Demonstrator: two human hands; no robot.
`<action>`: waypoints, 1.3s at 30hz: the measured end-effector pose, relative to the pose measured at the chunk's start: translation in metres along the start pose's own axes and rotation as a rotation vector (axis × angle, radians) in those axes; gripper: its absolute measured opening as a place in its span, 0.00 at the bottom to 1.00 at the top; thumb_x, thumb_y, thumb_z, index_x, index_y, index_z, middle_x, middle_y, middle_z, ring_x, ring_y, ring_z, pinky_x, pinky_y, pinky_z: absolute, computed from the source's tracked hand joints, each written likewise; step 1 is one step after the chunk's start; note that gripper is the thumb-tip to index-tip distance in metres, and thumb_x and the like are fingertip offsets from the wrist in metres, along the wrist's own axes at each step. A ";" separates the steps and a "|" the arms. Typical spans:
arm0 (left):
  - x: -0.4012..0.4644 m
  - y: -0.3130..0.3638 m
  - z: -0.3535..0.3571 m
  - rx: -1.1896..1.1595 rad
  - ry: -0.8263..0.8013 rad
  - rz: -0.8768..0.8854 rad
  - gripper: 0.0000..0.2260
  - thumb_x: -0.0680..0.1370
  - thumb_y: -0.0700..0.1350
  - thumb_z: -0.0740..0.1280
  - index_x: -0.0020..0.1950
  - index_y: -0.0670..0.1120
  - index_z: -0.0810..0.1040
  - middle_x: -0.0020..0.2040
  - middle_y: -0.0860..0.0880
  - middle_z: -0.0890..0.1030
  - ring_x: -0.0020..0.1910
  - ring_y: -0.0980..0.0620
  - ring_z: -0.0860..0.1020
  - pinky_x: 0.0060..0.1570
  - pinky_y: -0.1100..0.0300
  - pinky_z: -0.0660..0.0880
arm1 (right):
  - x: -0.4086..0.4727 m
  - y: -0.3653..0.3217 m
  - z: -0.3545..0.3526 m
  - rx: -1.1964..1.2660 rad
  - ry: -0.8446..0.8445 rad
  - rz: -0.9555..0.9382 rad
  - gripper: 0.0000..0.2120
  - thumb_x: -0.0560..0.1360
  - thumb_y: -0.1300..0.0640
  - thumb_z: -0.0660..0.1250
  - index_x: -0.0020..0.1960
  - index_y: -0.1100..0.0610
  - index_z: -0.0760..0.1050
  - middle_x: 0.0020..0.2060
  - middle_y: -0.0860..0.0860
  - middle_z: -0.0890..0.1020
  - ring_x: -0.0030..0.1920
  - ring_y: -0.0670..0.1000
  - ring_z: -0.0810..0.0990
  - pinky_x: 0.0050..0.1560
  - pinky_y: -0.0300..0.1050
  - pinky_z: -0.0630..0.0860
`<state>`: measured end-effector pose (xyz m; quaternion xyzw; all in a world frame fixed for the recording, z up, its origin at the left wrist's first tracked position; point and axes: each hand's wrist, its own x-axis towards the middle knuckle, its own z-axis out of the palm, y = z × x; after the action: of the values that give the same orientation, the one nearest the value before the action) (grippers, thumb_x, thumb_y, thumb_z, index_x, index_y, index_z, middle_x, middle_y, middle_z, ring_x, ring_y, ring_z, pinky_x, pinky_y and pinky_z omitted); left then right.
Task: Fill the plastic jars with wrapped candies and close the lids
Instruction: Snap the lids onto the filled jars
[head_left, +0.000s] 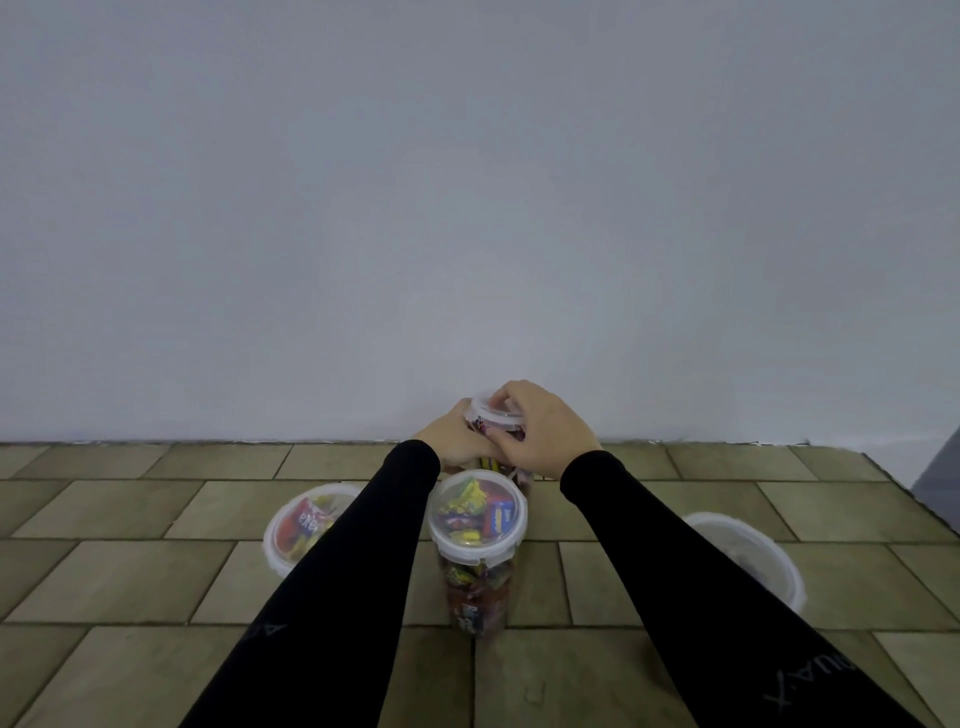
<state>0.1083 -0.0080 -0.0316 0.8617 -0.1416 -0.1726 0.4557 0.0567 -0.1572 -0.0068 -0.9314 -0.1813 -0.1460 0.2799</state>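
A clear plastic jar (485, 427) of wrapped candies stands far out near the wall, with a white-rimmed lid (488, 410) on top. My left hand (452, 441) grips the jar's side. My right hand (540, 431) curls over the lid, fingers on its rim. Closer to me stands a tall lidded jar (478, 551) full of candies. A third lidded jar (301, 527) with candies sits to the left, partly hidden by my left sleeve.
A white container (753, 556) stands at the right, partly behind my right sleeve; I cannot make out its contents. The surface has a tan tile pattern (130, 571). A plain wall (467, 208) rises just behind the far jar. The surface's edge runs at the far right.
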 end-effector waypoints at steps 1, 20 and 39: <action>-0.001 -0.002 -0.001 -0.005 0.012 -0.016 0.31 0.59 0.56 0.80 0.58 0.49 0.76 0.49 0.45 0.83 0.48 0.46 0.81 0.53 0.49 0.77 | 0.001 0.001 -0.002 0.005 -0.028 -0.004 0.15 0.73 0.53 0.70 0.57 0.58 0.75 0.53 0.53 0.78 0.51 0.52 0.76 0.48 0.36 0.66; -0.002 -0.020 0.008 -0.123 0.093 0.023 0.31 0.59 0.53 0.82 0.60 0.54 0.76 0.53 0.54 0.83 0.52 0.56 0.81 0.54 0.60 0.75 | 0.017 0.015 -0.015 0.047 -0.227 0.076 0.16 0.74 0.50 0.70 0.61 0.48 0.77 0.64 0.50 0.70 0.65 0.49 0.70 0.66 0.41 0.64; -0.013 -0.015 0.011 -0.159 0.036 0.181 0.24 0.65 0.49 0.77 0.60 0.55 0.77 0.52 0.52 0.84 0.52 0.51 0.82 0.57 0.53 0.76 | 0.010 0.012 -0.005 0.076 -0.180 0.186 0.19 0.70 0.47 0.74 0.59 0.48 0.79 0.53 0.44 0.70 0.56 0.47 0.75 0.61 0.44 0.71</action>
<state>0.0932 -0.0026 -0.0475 0.8095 -0.1966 -0.1258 0.5388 0.0697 -0.1667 -0.0052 -0.9423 -0.1241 -0.0282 0.3098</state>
